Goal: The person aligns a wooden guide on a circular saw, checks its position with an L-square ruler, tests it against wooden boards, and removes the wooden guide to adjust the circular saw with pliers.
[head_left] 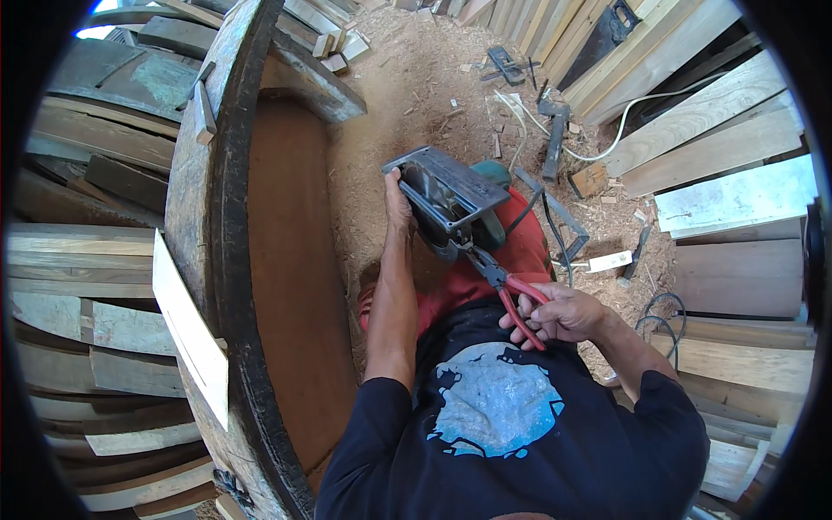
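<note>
1. The left hand (398, 201) sat just left of the frame's middle, its grip wrapped around the left edge of a circular saw (446, 201) and holding it up with the flat metal base plate facing the camera.
2. The right hand (559, 314) was right of centre and lower, its grip pressed together around the red handles of a pair of pliers (511, 299).
3. The pliers' dark nose pointed up and left, reaching the lower edge of the saw; whether the nose pinched any part there could not be told.
4. A green housing showed behind the saw's plate at its upper right, and a dark cord ran off from it to the right.
5. Beneath the saw were red trousers and, at the lower middle of the frame, a dark shirt with a pale blue print.
6. A large curved wooden hull (227, 260) with a dark rim filled the left-centre of the frame, a pale board (189, 329) leaning against its outer side.
7. Sawdust (433, 87) covered the ground at the upper middle, with a white cable (624, 121) and scattered offcuts lying on it.
8. Stacked planks (719, 139) lined the right and left edges of the frame.
</note>
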Demonstrator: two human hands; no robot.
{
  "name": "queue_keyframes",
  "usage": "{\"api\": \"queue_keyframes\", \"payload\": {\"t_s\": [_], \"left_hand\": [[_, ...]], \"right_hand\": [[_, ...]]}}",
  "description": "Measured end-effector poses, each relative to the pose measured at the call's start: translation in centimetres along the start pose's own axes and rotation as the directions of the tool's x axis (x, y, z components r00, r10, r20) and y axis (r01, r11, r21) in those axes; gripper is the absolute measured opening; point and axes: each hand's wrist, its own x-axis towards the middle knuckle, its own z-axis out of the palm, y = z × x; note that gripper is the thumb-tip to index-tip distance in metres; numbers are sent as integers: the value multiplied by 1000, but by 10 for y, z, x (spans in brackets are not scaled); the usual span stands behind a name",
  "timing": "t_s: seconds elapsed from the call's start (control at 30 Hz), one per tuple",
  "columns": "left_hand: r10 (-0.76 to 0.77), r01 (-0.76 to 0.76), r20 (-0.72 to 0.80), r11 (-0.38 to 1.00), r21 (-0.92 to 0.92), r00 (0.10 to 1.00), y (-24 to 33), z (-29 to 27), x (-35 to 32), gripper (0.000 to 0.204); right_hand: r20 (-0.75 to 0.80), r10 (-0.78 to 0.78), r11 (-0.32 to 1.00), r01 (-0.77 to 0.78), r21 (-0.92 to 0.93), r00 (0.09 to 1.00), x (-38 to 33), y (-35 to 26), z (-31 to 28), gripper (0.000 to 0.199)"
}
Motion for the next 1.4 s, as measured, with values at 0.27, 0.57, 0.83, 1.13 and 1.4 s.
{"api": "queue_keyframes", "payload": {"t_s": [0.27,0.57,0.83,1.13,1.4], "left_hand": [[35,-37,-51,999,-30,998,0,7,-2,51],[-6,7,19,996,-83,1000,1,0,-2,45],[33,-35,-59,999,-36,998,-1,11,1,49],[47,-49,-47,998,-47,998,-1,12,-2,50],[64,-65,-56,998,-21,996,-1,15,-4,50]], "right_hand": [[4,11,974,-12,227,1000,13,30,11,17],[14,-45,983,42,178,999,17,46,11,19],[-21,-30,983,33,181,999,15,47,13,19],[-14,-37,983,39,179,999,12,49,15,20],[-23,-31,981,35,192,999,9,51,16,20]]}}
